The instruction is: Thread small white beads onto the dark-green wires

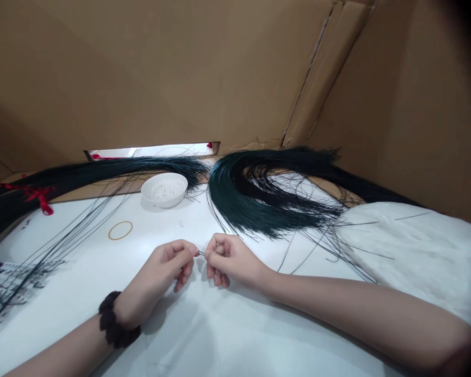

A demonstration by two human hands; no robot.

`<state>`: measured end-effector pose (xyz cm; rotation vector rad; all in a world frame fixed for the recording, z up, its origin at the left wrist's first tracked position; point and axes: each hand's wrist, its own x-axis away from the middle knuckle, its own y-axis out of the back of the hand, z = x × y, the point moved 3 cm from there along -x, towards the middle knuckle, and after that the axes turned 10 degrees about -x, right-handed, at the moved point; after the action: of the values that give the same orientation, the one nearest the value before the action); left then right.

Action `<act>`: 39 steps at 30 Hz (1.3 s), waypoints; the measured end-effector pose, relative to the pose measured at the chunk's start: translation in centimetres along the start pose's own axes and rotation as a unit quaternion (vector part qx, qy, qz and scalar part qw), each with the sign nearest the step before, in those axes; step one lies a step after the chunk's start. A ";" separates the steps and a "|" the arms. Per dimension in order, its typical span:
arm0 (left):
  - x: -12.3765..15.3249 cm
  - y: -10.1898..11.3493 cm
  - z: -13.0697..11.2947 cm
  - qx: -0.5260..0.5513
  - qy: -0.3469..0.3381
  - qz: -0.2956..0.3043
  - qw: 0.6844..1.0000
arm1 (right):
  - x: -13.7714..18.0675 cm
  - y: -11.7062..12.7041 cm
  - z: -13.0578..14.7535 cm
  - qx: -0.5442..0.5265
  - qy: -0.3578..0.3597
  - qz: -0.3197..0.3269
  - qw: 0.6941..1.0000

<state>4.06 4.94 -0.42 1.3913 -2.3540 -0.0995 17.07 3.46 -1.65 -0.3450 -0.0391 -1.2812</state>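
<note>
My left hand (pixel 170 267) and my right hand (pixel 231 256) meet near the middle of the white surface, both in a pinch. A short piece of thin dark strand (pixel 201 253) spans the small gap between their fingertips; its ends are hidden in the fingers. Just beyond the hands lies a large bent bundle of dark green-black strands (pixel 255 214). Behind my left hand stands a white bowl (pixel 148 198) with small pale bits inside, too small to name. A dark scrunchie (pixel 115 320) circles my left wrist.
Cardboard walls (pixel 172 73) rise at the back and right, with a low slot at the table. A yellow rubber band (pixel 120 231) lies left. Another dark bundle (pixel 102 170) runs along the back left, near a red ribbon (pixel 43 199). A whitish plastic-like bag (pixel 412 251) sits right.
</note>
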 end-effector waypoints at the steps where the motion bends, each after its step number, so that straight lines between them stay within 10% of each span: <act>1: 0.0 0.0 0.0 -0.002 0.000 -0.001 1.000 | 0.0 0.0 0.0 0.001 0.000 0.000 1.000; 39: 0.2 -0.1 -0.3 -0.036 0.009 0.005 0.999 | -0.1 0.1 -0.3 0.002 0.000 0.012 1.000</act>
<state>4.19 4.76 -0.07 1.3417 -2.3179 -0.1662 17.10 3.49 -1.95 -0.3401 -0.0372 -1.2581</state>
